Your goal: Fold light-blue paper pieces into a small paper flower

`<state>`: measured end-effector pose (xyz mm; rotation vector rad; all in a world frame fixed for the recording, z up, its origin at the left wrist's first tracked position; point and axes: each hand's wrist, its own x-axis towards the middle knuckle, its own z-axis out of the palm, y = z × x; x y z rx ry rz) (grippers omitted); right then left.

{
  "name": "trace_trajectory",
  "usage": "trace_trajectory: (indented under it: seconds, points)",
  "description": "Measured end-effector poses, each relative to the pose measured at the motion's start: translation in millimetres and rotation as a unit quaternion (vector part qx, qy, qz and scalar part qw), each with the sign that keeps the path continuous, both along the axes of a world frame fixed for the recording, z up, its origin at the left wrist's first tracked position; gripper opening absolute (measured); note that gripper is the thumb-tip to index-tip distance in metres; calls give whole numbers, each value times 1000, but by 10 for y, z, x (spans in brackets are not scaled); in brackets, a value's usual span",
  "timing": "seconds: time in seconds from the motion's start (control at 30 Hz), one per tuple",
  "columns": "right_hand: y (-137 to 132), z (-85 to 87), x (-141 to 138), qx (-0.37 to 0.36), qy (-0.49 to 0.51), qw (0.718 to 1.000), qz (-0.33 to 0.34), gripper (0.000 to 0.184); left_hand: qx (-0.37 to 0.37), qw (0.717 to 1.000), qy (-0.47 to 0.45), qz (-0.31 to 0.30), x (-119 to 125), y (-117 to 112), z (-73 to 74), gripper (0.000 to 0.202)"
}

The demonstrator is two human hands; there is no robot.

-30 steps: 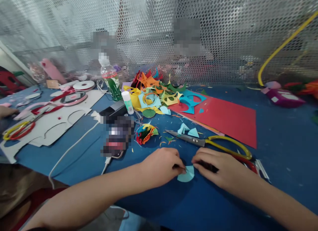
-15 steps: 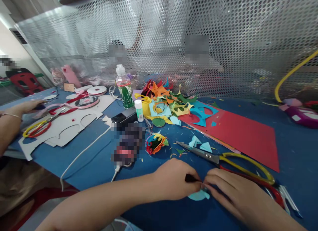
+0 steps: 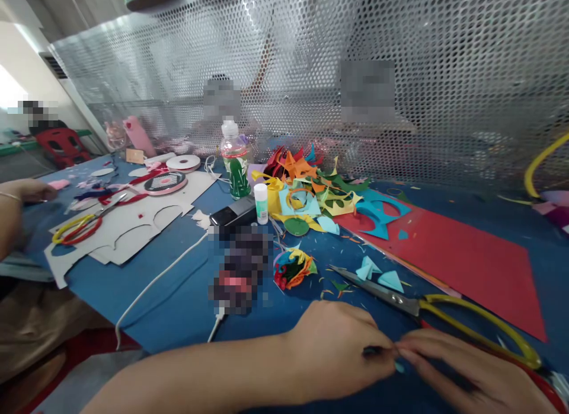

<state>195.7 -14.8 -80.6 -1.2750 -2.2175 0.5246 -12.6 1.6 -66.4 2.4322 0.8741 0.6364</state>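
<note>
My left hand (image 3: 340,354) is closed, its fingertips pinched together close to the table. Beneath those fingertips a small bit of light-blue paper (image 3: 401,366) shows, mostly hidden by the hands. A short dark thing (image 3: 374,351) sticks out between my left fingers; its kind cannot be made out. My right hand (image 3: 475,369) meets the left at the fingertips, thumb and forefinger pinched on the same paper. Large scissors (image 3: 400,301) with yellow and red handles lie just beyond my right hand. Two folded light-blue paper pieces (image 3: 391,281) rest beside the blades.
A multicoloured paper roll (image 3: 293,268), a phone (image 3: 242,271) on a white cable, a glue stick (image 3: 261,204) and a bottle (image 3: 235,165) stand or lie ahead. Coloured scraps (image 3: 306,182) and red sheet (image 3: 480,248) lie farther back. Another person's hand (image 3: 31,190) is far left.
The view has shifted, so the table's things sit farther right overall. Both hands stay together at the fingertips; less of the light-blue paper shows now. The other person's hand has drawn left.
</note>
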Motion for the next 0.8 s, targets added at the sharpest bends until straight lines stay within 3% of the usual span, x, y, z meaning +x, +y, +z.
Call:
trace_trajectory:
  seconds: [0.2, 0.33, 0.43, 0.57, 0.8]
  points:
    - [37, 42, 16, -74, 38, 996, -23, 11, -58, 993, -96, 20, 4, -19, 46, 25]
    - [50, 127, -21, -102, 44, 994, 1, 10, -102, 986, -126, 31, -2, -19, 95, 25]
    - [45, 148, -45, -84, 33, 996, 19, 12, -110, 989, -99, 25, -10, -14, 123, 26]
    - [33, 140, -46, -49, -2, 997, 54, 10, -104, 992, -66, -27, -16, 4, 115, 24]
    - [14, 151, -51, 29, -18, 997, 62, 9, -97, 992, -57, -52, -12, 42, 52, 27]
